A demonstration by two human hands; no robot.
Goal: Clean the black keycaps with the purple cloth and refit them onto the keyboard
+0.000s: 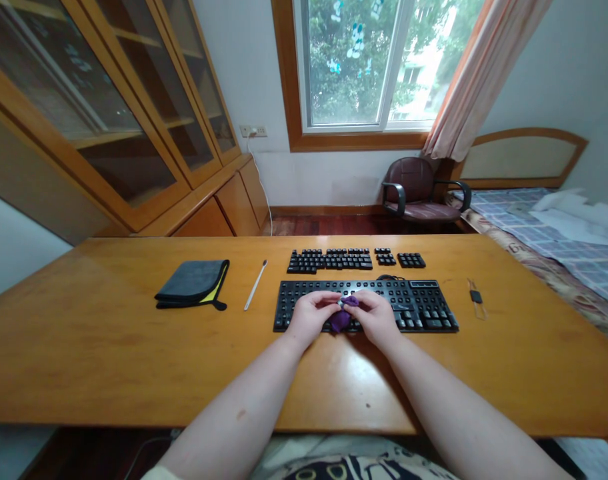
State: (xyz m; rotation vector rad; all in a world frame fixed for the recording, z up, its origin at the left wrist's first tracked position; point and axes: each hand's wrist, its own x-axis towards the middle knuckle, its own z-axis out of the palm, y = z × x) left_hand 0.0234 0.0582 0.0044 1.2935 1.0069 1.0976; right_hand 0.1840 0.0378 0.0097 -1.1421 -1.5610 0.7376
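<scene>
Over the middle of a black keyboard [294,310], my left hand [311,315] and my right hand [377,317] meet, fingers pinched together. Between them is a small purple cloth [341,323], gripped from both sides, its lower end hanging loose. A tiny pale spot shows at the cloth beside my left fingertips; I cannot make out what it is. Much of the keyboard has bare switches, while caps still sit on the number pad and part of the lower right. My hands hide its centre.
Loose black keycaps [347,260] lie in rows behind the keyboard. Left of it are a white toothbrush [255,288] and a folded grey cloth [191,281] with a yellow underside. A wire keycap puller [476,296] lies to the right on the wooden desk [109,353].
</scene>
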